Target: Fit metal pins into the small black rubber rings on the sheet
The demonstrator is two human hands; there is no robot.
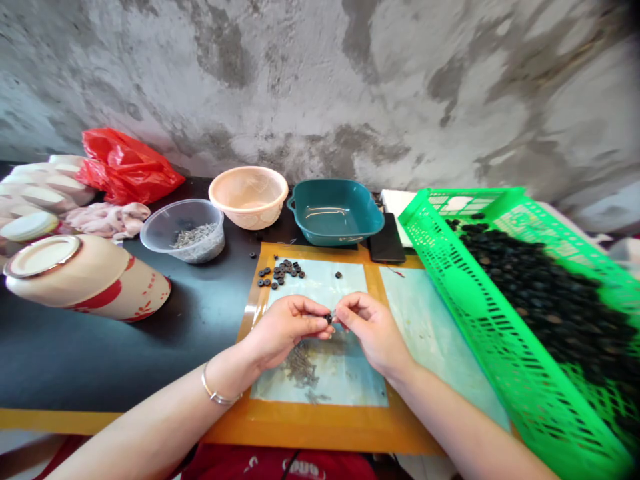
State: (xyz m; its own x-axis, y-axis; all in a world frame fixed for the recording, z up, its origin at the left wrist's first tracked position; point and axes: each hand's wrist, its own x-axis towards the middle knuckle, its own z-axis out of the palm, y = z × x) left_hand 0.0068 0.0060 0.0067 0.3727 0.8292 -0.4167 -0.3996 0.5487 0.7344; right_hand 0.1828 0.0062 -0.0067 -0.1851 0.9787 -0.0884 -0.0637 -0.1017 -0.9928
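Over the pale blue sheet [345,373], my left hand [290,327] pinches a small round black piece [329,319] between thumb and fingers. My right hand [373,330] is closed in a pinch right beside it, its fingertips close to the piece; what it holds is too small to make out. Several black rings with centre holes [286,268] lie loose beyond my left hand, and a single black ring [339,275] sits apart from them. Below my left hand, a heap of thin metal pins [301,367] is spread on the sheet, partly hidden by the hand.
At right stands a green plastic basket [480,313] full of black round pieces. Behind the sheet are a teal basin [335,210], a peach bowl [247,200] and a clear bowl [155,227] with metal pins. A patterned flask [95,280] and red bag [127,163] are left.
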